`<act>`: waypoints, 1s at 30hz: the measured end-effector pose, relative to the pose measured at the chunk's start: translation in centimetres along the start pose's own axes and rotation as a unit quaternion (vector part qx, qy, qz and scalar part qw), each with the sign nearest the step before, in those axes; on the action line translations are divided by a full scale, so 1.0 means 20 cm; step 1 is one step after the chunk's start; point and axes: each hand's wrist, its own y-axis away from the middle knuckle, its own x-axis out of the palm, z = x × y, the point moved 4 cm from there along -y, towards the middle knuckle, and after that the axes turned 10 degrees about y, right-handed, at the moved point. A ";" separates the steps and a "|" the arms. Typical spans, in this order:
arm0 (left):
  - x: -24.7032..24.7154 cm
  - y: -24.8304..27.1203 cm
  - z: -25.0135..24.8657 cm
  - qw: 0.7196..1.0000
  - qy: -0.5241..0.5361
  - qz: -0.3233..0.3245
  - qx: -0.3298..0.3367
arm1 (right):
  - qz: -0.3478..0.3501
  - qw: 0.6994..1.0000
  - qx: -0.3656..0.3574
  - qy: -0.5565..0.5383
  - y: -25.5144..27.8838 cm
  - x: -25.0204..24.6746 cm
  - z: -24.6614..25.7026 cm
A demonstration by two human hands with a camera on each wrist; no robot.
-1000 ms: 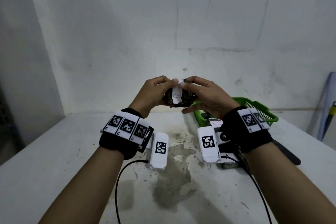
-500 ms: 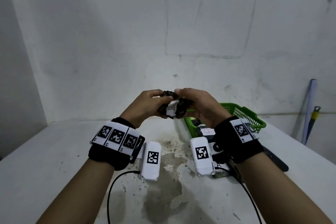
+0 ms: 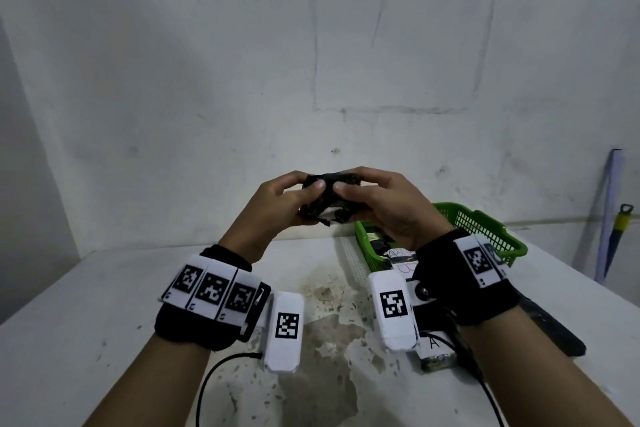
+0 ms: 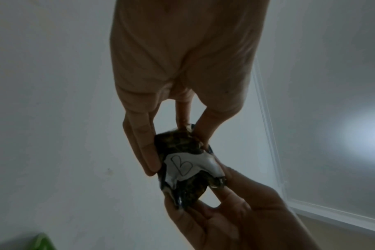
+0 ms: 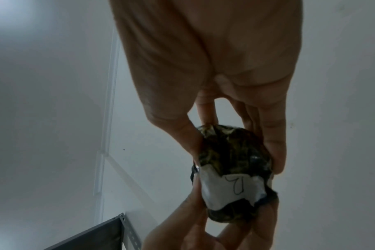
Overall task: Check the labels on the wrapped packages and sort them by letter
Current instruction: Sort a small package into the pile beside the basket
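A small dark wrapped package (image 3: 325, 199) is held up in the air between both hands. My left hand (image 3: 284, 201) grips its left side and my right hand (image 3: 377, 201) grips its right side, thumbs pressing its top. A white paper label (image 4: 187, 166) on its underside carries a hand-drawn letter b; the label (image 5: 231, 187) also shows in the right wrist view. More labelled packages (image 3: 398, 255) lie in a green basket (image 3: 485, 236) behind my right wrist. Another package marked A (image 3: 434, 350) lies on the table under that wrist.
The white table (image 3: 86, 305) has a stained patch (image 3: 329, 340) in the middle. A black flat tool (image 3: 550, 329) lies at the right. A blue pole (image 3: 609, 211) leans on the wall at far right. A cable (image 3: 214, 378) runs from my left wrist.
Both hands have lowered slightly and turned the package, so its white label has gone from facing me to facing down and only a sliver shows in the head view.
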 end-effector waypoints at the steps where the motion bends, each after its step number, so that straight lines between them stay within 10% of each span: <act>1: 0.00 0.00 0.00 1.000 -0.011 0.000 -0.001 | -0.004 1.000 -0.010 0.008 -0.01 0.00 0.00; 30: -0.01 -0.03 0.03 0.998 -0.022 -0.036 -0.039 | -0.020 0.997 0.052 -0.055 0.01 0.02 -0.02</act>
